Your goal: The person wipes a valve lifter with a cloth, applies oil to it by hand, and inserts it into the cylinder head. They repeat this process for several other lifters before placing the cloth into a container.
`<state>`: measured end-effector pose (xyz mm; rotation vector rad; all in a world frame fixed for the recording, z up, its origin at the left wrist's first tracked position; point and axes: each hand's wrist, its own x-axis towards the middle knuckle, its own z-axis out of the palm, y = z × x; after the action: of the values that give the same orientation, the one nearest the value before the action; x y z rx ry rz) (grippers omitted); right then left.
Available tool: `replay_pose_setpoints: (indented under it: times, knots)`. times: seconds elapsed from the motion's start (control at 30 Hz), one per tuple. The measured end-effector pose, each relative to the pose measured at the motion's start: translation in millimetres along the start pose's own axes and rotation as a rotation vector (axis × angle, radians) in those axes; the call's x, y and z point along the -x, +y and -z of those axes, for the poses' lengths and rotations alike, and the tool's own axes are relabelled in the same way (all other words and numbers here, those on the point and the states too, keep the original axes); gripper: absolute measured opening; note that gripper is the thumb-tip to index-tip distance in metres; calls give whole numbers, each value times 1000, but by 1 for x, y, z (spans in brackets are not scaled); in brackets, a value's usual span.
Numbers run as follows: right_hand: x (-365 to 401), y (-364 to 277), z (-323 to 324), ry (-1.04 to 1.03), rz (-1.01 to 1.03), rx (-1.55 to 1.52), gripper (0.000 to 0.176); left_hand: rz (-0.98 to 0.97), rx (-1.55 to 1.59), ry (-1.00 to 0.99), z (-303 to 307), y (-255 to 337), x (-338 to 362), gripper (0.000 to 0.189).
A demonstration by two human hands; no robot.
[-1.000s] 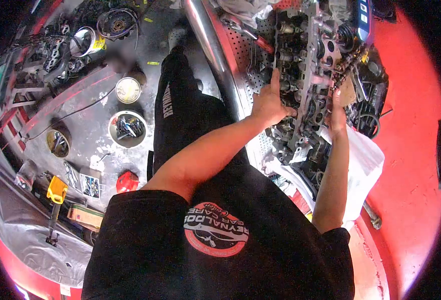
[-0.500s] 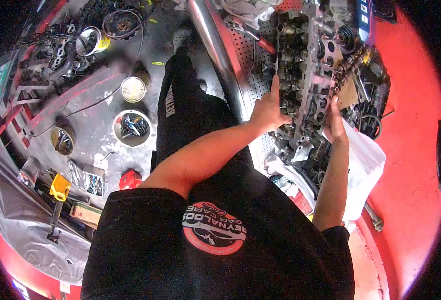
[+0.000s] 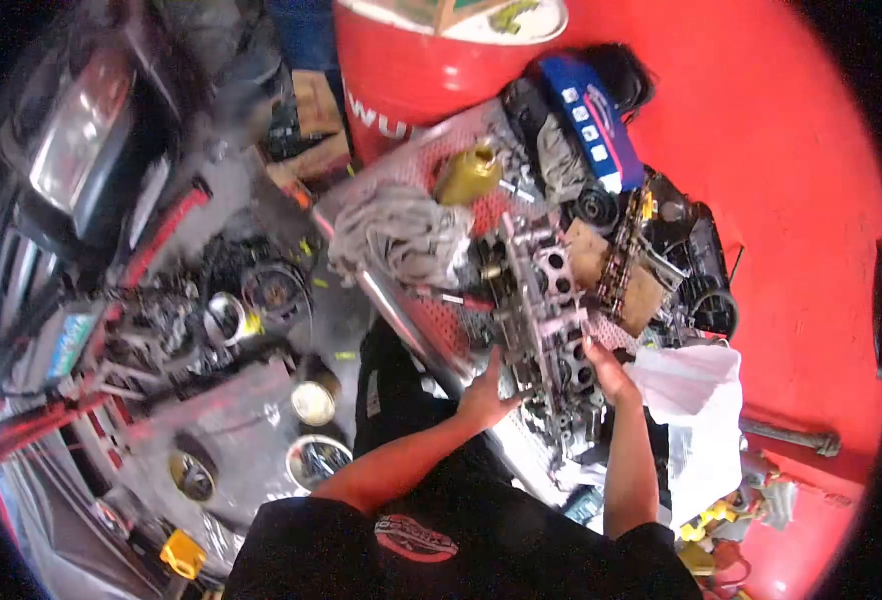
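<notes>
A metal engine cylinder head (image 3: pixel 551 325) stands lengthwise on a perforated work surface, its row of round ports facing up and to the right. My left hand (image 3: pixel 485 400) grips its lower left edge, and the fingertips are partly hidden behind the metal. On the opposite side, my right hand (image 3: pixel 611 375) holds the lower right edge near the ports. Right of the head, a camshaft (image 3: pixel 621 262) lies across brown cardboard (image 3: pixel 651 300). A white sheet (image 3: pixel 696 400) hangs beside my right wrist.
Grey rags (image 3: pixel 401 235) and a gold bottle (image 3: pixel 468 175) lie beyond the head. A blue box (image 3: pixel 591 125) sits behind it, near a red drum (image 3: pixel 431 75). Dark engine parts (image 3: pixel 706 270) are at the right. Buckets (image 3: pixel 314 400) stand on the floor at the left.
The view has swung, bringing the drum and rags into sight. The cylinder head looks more tilted, its port side showing more. My left hand's extended finger has moved in against its edge.
</notes>
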<state>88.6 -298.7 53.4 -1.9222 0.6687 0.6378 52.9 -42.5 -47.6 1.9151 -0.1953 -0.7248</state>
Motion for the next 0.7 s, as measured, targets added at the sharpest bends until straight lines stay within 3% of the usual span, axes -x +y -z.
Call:
replay_pose_setpoints:
  times: [0.07, 0.13, 0.2, 0.27, 0.37, 0.47, 0.53, 0.57, 0.63, 0.7]
  knots:
    - [19, -30, 0, 46, -66, 88, 75, -100, -131, 8, 33, -27, 1, 98]
    - [29, -38, 1, 173, 41, -34, 64, 69, -207, -57, 92, -31, -2, 76]
    - [27, -41, 4, 306, 16, -176, 60, 156, -210, 14, 157, -20, -6, 50]
    - [21, -61, 4, 396, 91, -286, 54, 96, -349, 261, 200, -35, -22, 32]
    - [-8, -95, 6, 435, 142, -275, 47, 25, -427, 390, 277, 23, -69, 27]
    - [-47, -137, 0, 542, 209, -219, 41, -319, -469, 579, 332, 110, -148, 20]
    - [-79, -152, -10, 506, 264, -233, 41, -588, -505, 703, 353, 167, -216, 17]
    - [-73, -195, -18, 492, 262, -244, 40, -709, -531, 709, 361, 192, -254, 24]
    - [-83, -222, -39, 456, 310, -253, 38, -520, -702, 487, 370, 249, -314, 36]
    - [-87, -236, -54, 394, 328, -220, 38, -479, -851, 343, 376, 271, -397, 37]
